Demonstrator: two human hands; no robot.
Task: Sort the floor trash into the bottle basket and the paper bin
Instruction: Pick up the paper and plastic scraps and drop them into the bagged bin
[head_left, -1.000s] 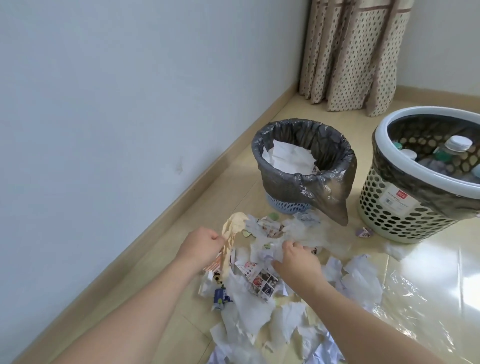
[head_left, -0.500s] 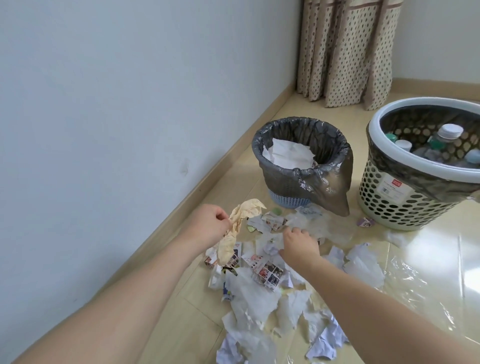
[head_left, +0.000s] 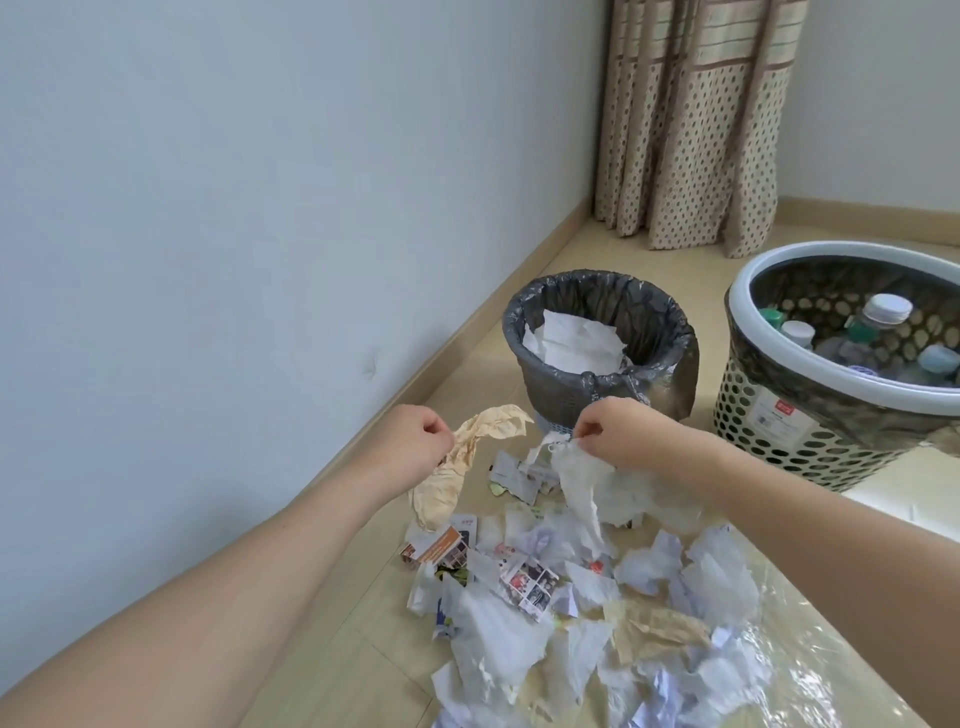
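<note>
My left hand (head_left: 413, 447) pinches a crumpled tan paper (head_left: 457, 460) and holds it above the floor, left of the paper bin (head_left: 597, 400). My right hand (head_left: 621, 434) pinches a torn white paper (head_left: 579, 488) lifted just in front of that bin. The bin has a dark liner and white paper inside. To its right stands the perforated bottle basket (head_left: 779, 436) with several plastic bottles (head_left: 878, 322) in it. A pile of torn paper scraps (head_left: 550, 597) covers the floor below my hands.
A white wall with a wooden skirting (head_left: 415, 384) runs along the left. A dotted curtain (head_left: 691, 124) hangs behind the bin. A clear plastic sheet (head_left: 810, 623) lies on the floor at the right, under part of the scraps.
Both hands have risen from the pile, each lifting a paper: the left the tan piece, the right a white piece. Both have moved nearer the bin.
</note>
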